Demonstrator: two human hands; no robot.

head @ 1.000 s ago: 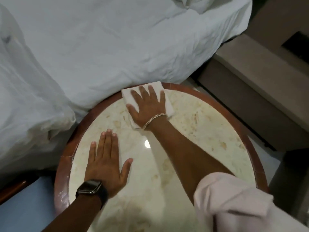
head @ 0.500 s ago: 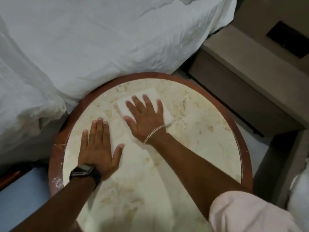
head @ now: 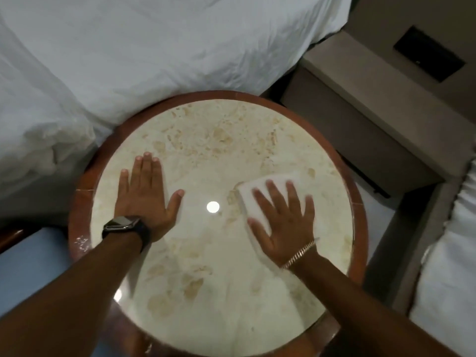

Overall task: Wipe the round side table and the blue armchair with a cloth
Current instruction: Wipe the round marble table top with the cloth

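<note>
Pressing flat on the near right part of the worktop (head: 216, 140), the right hand (head: 286, 222) had its fingers (head: 273, 191) spread wide over the folded white cloth (head: 253, 190), pinning it to the stone, not pinching it. A second before, that hand and cloth had been at the far rim beside the bed; half a second before, they were inside the far half; now they had swept back and to the right, blurred with motion. That suggested a pass drawn from the far edge toward the body, so the far part of the round top had likely been covered and the near and right portions were in hand.

To the left, the left hand (head: 144, 194) lay palm down with fingers close together and thumb held out, bracing on the stone and holding nothing; it had kept much the same place. A watch (head: 123, 224) sat on that wrist, a chain bracelet (head: 300, 253) on the other.

Beyond the near left rim, a patch of the blue armchair (head: 28, 266) showed, untouched by the cloth, so that half of the task seemed not yet begun. Farther off, the white bedding (head: 154, 47) met the table's far edge, and a beige nightstand (head: 373, 94) stood to the far right.
</note>
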